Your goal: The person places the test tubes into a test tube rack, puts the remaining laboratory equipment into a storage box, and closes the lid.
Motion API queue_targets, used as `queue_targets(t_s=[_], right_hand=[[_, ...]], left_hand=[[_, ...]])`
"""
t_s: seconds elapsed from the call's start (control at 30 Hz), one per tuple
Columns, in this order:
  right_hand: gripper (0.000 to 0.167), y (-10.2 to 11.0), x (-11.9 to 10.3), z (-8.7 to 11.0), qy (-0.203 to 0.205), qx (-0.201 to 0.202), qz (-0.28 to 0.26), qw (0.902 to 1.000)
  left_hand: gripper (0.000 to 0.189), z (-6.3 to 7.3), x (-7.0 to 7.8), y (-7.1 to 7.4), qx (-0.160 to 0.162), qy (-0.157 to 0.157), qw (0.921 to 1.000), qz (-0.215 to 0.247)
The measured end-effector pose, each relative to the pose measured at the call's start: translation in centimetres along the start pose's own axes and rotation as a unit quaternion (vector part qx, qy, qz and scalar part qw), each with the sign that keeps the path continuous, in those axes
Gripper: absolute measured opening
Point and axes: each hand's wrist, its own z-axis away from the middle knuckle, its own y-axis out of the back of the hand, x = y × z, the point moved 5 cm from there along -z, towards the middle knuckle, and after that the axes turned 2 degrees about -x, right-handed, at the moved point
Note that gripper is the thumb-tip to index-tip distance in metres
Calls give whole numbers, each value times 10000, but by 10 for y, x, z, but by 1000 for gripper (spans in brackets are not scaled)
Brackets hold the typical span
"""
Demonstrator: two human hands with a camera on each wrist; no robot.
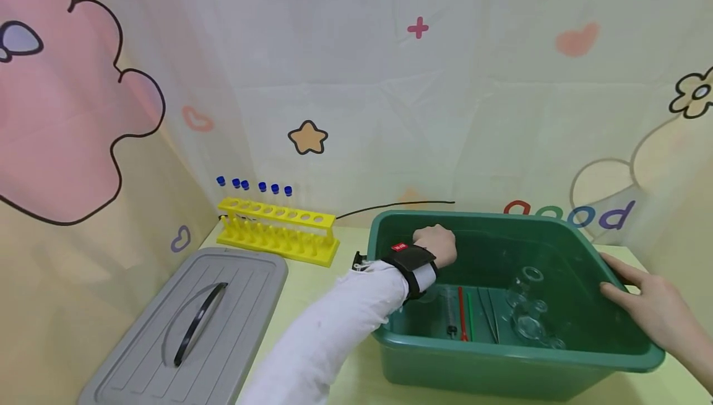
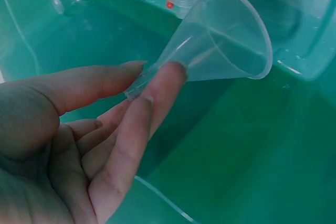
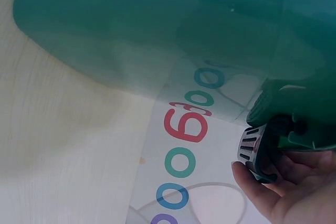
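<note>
Inside the green plastic bin (image 1: 501, 374), my left hand (image 2: 105, 135) pinches a clear plastic funnel (image 2: 220, 35) by its narrow stem, between thumb and fingers. The funnel's wide mouth tilts up and away from the palm. From the head view the left hand (image 1: 437, 244) shows only its back, and it hides most of the funnel. My right hand (image 1: 660, 306) grips the bin's right side at the rim. In the right wrist view, the right hand (image 3: 299, 187) is at a grey and black latch (image 3: 254, 148) on that side.
On the bin floor lie a syringe (image 1: 450, 312), a red stick (image 1: 462, 315), a green stick (image 1: 470, 318), thin metal rods (image 1: 490, 315) and clear glassware (image 1: 526, 321). Left of the bin are a yellow test tube rack (image 1: 278, 231), several blue caps (image 1: 263, 187) and a grey lid (image 1: 239, 324).
</note>
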Motion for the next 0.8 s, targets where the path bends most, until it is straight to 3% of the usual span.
queue_targets(t_s=[0.47, 0.8], right_hand=[[51, 0, 1, 0, -83, -22, -73, 9999], [51, -1, 3, -1, -51, -27, -55, 10000]], left_hand=[[19, -23, -3, -24, -326, 376, 9984, -258], [17, -28, -8, -33, -450, 573, 9966, -382]])
